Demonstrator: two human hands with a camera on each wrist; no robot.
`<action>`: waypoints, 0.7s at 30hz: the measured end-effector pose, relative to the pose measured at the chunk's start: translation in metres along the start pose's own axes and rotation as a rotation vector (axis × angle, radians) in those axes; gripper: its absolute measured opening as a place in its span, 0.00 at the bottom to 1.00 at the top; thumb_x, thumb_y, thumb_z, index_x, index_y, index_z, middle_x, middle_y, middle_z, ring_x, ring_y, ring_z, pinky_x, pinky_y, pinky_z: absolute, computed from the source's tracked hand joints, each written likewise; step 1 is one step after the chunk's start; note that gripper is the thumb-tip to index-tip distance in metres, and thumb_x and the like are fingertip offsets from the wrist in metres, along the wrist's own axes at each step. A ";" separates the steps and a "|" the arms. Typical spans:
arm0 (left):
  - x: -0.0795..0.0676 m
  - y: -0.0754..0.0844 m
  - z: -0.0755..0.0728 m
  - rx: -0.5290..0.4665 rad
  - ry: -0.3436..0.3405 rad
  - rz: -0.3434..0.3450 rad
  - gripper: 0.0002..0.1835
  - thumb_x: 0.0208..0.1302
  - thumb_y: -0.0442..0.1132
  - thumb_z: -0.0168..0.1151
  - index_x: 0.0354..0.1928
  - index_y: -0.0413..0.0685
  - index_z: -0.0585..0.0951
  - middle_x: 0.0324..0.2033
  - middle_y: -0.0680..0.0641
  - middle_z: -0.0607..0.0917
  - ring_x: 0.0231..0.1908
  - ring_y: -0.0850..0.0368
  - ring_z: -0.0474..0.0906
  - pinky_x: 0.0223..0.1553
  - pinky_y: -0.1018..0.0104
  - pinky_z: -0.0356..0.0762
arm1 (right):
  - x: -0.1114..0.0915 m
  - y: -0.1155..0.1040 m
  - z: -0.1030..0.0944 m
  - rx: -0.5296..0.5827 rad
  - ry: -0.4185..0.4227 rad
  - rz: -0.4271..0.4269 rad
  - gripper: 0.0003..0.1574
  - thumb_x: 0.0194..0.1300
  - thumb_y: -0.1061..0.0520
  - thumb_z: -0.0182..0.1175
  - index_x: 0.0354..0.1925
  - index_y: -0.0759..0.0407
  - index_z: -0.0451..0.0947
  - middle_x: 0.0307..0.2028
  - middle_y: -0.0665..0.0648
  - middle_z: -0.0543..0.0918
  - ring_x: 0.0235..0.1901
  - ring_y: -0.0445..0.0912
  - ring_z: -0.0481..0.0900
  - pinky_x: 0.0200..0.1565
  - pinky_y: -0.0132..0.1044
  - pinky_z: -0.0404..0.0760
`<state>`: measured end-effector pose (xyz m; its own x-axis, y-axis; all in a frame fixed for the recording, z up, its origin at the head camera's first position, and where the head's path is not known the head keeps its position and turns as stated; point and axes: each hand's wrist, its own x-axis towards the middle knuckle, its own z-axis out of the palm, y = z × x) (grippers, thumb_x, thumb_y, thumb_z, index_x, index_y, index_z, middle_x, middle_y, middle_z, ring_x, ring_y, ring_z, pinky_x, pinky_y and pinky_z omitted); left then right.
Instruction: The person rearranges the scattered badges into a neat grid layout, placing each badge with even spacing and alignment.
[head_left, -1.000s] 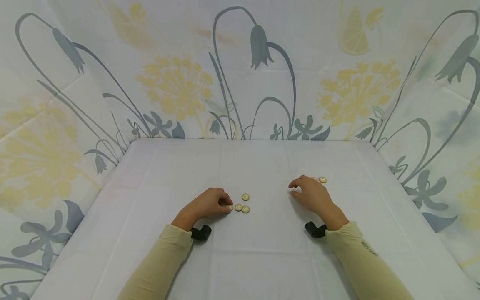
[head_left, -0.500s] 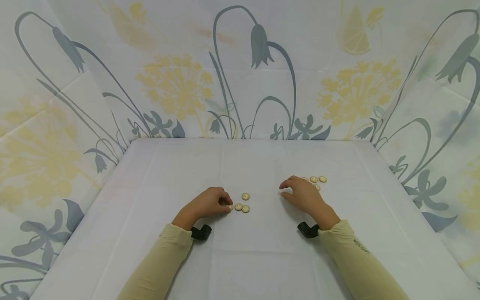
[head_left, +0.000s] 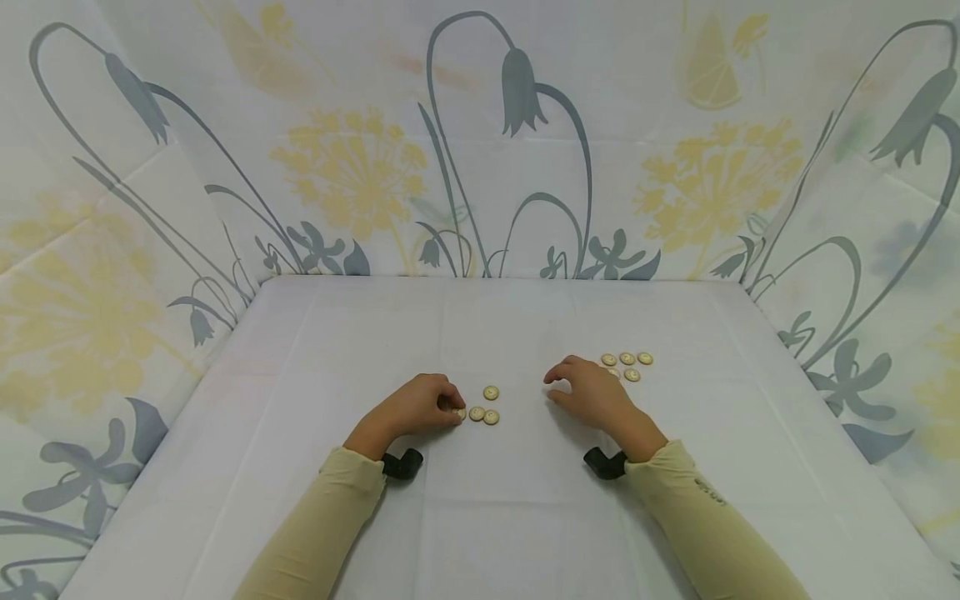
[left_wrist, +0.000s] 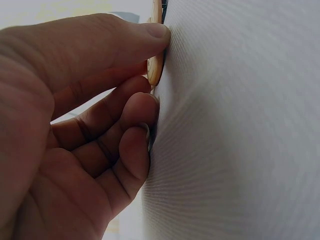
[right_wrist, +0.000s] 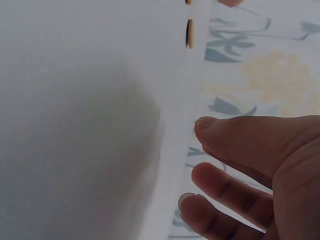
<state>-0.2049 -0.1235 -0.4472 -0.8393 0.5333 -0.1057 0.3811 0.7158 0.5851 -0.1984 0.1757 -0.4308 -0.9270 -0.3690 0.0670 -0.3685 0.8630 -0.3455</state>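
On the white table my left hand pinches a small round pale wooden disc between thumb and forefinger. The left wrist view shows the edge of this disc under the thumb, its underside dark. Just right of those fingers lie two touching discs, with a single disc behind them. My right hand hovers farther right, thumb and fingers apart, holding nothing. Behind its knuckles lie several more discs in two short rows, one partly covered by the hand.
A white cloth covers the table. Flower-printed cloth walls rise at the back and both sides. Each wrist carries a black camera mount below the sleeve cuff.
My right hand has moved left, away from the right-hand discs, so more of them show. My left hand and the discs by it stay in place.
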 end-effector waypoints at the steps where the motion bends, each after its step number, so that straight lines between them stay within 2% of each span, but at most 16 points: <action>1: 0.000 0.000 0.000 0.000 0.000 -0.002 0.07 0.57 0.41 0.70 0.38 0.52 0.87 0.30 0.56 0.79 0.33 0.64 0.74 0.38 0.69 0.75 | 0.000 -0.001 0.000 0.003 0.001 -0.007 0.11 0.62 0.53 0.64 0.43 0.52 0.84 0.46 0.53 0.83 0.48 0.51 0.82 0.47 0.47 0.80; 9: -0.001 0.001 0.000 0.005 0.002 -0.011 0.06 0.57 0.41 0.70 0.37 0.52 0.87 0.30 0.56 0.79 0.33 0.63 0.74 0.38 0.68 0.75 | 0.002 -0.014 0.005 0.036 -0.024 -0.028 0.12 0.61 0.52 0.65 0.45 0.51 0.84 0.46 0.51 0.83 0.50 0.50 0.81 0.51 0.47 0.79; 21: -0.001 0.001 0.000 0.004 0.000 -0.013 0.06 0.57 0.41 0.70 0.37 0.52 0.86 0.31 0.56 0.79 0.34 0.63 0.74 0.39 0.67 0.75 | 0.008 -0.034 0.011 0.034 -0.070 -0.032 0.13 0.61 0.51 0.65 0.45 0.50 0.84 0.48 0.50 0.82 0.51 0.50 0.81 0.51 0.47 0.79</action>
<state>-0.2040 -0.1231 -0.4469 -0.8445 0.5235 -0.1134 0.3711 0.7245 0.5808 -0.1925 0.1397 -0.4289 -0.9072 -0.4205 0.0130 -0.3942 0.8388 -0.3755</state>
